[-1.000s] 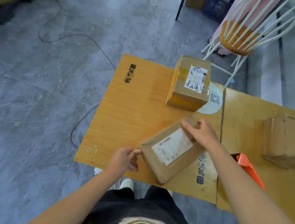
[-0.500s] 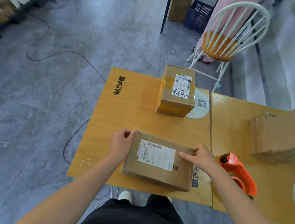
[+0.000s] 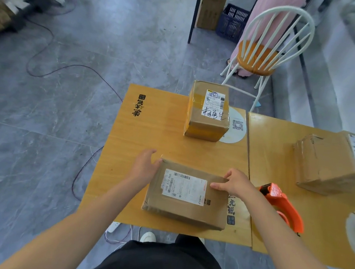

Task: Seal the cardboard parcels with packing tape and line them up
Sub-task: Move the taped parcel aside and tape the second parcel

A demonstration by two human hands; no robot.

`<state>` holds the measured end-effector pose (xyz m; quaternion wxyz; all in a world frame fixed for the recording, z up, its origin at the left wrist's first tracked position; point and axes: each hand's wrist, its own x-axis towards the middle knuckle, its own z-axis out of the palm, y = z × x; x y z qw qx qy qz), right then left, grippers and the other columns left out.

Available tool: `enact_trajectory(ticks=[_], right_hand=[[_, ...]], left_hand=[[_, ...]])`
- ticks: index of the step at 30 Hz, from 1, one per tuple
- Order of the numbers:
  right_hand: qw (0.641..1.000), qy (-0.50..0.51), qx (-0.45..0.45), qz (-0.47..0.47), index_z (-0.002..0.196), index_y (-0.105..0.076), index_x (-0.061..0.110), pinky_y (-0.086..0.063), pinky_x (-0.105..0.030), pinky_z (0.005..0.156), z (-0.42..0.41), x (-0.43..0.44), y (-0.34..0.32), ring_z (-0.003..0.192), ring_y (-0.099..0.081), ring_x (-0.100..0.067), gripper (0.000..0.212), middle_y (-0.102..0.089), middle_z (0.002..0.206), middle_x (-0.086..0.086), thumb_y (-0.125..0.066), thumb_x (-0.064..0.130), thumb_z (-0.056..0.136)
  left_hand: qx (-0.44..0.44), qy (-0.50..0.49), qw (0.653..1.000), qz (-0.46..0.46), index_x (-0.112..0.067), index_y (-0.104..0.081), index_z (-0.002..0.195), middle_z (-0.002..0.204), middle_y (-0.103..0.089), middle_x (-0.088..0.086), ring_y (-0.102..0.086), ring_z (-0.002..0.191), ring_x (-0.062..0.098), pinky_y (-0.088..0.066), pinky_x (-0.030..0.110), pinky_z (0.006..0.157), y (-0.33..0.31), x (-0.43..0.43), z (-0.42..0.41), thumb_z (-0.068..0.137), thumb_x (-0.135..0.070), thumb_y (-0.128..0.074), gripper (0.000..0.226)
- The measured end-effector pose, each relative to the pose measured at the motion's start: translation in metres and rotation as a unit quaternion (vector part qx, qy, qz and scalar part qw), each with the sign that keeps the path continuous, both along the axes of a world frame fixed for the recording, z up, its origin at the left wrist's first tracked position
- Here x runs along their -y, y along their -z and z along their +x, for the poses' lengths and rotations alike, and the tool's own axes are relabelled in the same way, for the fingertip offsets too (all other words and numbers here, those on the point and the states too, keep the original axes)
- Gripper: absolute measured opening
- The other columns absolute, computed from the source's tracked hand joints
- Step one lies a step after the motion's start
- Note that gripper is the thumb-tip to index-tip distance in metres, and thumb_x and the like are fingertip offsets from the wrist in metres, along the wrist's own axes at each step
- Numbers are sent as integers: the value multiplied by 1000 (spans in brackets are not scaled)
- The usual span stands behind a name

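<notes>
On the tabletop [image 3: 149, 135] at 6 o'clock, left hand [image 3: 144, 166] and right hand [image 3: 236, 183] hold a flat parcel [image 3: 185, 211] that seems not taped yet; one taped box [image 3: 208, 115] sits at 12 o'clock.

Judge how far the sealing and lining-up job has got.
Done: the far parcel shows tape bands. In hand: left hand and right hand hold the flat parcel by its ends; the tape dispenser lies untouched. Left: taping it, checking the right-table parcel, lining all up.
</notes>
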<state>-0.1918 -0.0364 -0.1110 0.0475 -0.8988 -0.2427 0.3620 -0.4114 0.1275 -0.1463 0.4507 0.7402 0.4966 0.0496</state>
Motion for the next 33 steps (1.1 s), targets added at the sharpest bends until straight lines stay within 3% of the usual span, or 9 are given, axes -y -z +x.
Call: enact_trajectory(ticks=[3,6,10,16,20,24,28,29,33], right_hand=[[985,-9,91,144,115,-57,15,-44,-31,96,-21,-10,1,114,-49,-18,47,-53,115,1,-78,38,80],[955,-99,95,262,107,-63,15,-47,-26,95,-51,-27,2,103,-53,-11,16,-56,107,4,-66,16,92],[932,-173,67,310,103,-69,11,-49,-29,85,-79,-44,18,93,-55,-14,14,-60,99,1,-58,10,96],[908,-95,94,396,99,-70,8,-45,-27,80,-91,-45,43,91,-52,-15,11,-61,96,-2,-61,6,94],[902,-76,113,409,103,-72,9,-47,-33,80,-95,-42,57,90,-55,-17,13,-64,94,-1,-62,10,95],[896,-86,134,415,107,-73,12,-47,-34,79,-95,-39,66,86,-61,-17,17,-68,95,1,-61,16,96],[913,-132,144,357,114,-70,21,-38,-29,87,-88,-39,63,96,-64,-15,29,-71,107,6,-46,33,102],[917,-150,149,339,115,-69,23,-36,-29,89,-87,-38,63,100,-63,-14,35,-71,110,7,-40,37,102],[928,-182,162,283,118,-64,23,-31,-30,95,-84,-38,60,112,-59,-13,38,-68,118,7,-31,38,105]], left_hand=[[92,41,979,176,-9,-60,125,126,-58,5,-50,122,22,-34,20,93,-4,17,0,98,-8,-57,27],[108,155,948,255,-6,-69,117,116,-67,5,-58,110,23,-43,27,93,5,29,2,93,-7,-64,24],[104,171,943,267,-7,-70,117,115,-69,3,-58,110,23,-52,40,90,17,33,5,93,-11,-64,25],[143,135,944,264,-7,-71,111,109,-69,2,-60,103,21,-51,37,85,30,31,11,97,-16,-57,21],[149,118,940,284,-8,-70,108,104,-69,3,-57,99,17,-42,27,90,37,36,13,99,-23,-47,28],[168,119,940,272,-8,-70,109,105,-69,3,-57,100,16,-43,30,90,43,34,12,97,-9,-59,16],[129,93,947,280,-16,-71,102,99,-70,-7,-58,98,10,-37,32,102,41,29,14,99,-18,-57,15],[125,89,954,258,-17,-71,101,98,-69,-8,-58,97,10,-38,32,101,41,27,14,99,-21,-56,16],[135,48,989,35,-18,-72,101,92,-68,-9,-60,85,7,-43,24,72,31,19,14,102,-27,-52,22]])
